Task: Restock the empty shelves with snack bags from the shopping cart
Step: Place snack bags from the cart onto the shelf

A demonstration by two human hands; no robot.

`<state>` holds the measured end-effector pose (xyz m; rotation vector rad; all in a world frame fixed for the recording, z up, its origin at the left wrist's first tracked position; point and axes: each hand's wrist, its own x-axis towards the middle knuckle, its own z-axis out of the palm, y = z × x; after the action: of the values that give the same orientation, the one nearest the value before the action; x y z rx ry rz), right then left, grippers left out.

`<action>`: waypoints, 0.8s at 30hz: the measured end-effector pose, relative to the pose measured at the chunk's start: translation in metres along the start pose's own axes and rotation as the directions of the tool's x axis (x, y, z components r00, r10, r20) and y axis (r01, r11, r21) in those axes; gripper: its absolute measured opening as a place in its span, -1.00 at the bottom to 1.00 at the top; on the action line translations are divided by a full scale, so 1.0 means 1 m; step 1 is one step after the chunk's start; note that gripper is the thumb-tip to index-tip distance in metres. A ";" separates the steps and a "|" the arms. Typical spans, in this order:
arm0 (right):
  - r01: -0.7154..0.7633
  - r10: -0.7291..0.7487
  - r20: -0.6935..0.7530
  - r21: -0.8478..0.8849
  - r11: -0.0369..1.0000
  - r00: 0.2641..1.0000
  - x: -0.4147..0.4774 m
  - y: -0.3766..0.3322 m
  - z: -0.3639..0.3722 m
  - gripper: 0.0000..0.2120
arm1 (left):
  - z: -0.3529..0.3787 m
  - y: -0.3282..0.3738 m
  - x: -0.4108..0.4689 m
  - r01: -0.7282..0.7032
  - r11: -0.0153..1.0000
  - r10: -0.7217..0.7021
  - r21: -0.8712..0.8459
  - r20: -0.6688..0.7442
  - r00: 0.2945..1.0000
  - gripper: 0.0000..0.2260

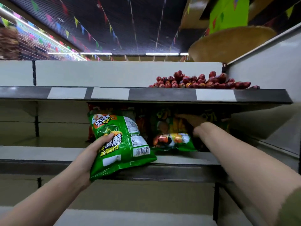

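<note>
Head view: the left hand [97, 147] grips a green snack bag [120, 144] by its lower left edge. The thumb is curled across the printed front and the other fingers are hidden behind the bag. The bag stands nearly upright, its long axis running from about 11 o'clock down to 5 o'clock. Its lower right corner overlaps the front lip of the middle shelf [187, 159].

Directly behind it, at 12 o'clock from the thumb, is the left end of a row of bags [141, 121] standing at the back of that shelf. Bare shelf stretches away at 9 o'clock.

The right hand [193, 123] reaches deeper in at 3 o'clock, resting at the top of the row above a second green bag [174, 141] that slumps forward. It is blurred, so I cannot tell whether its fingers are spread flat or pinching a bag top.

The left hand is the nearer one for placing, and the held bag probably only needs pushing back and slightly toward 9 o'clock.

Red wrapped pieces [203, 81] are heaped on the upper shelf [146, 94].
</note>
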<state>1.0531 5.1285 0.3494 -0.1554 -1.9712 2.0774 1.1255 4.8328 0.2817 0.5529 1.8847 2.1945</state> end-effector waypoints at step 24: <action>-0.064 -0.089 -0.205 -0.636 0.769 0.975 0.070 -0.002 0.009 -0.66 | 0.038 0.005 0.129 0.174 0.983 -0.176 0.063 0.037 0.984 -0.80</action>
<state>0.9839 5.1385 0.3595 -0.4850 -2.4297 1.2127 1.0243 4.9162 0.3103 0.4223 1.9039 2.0069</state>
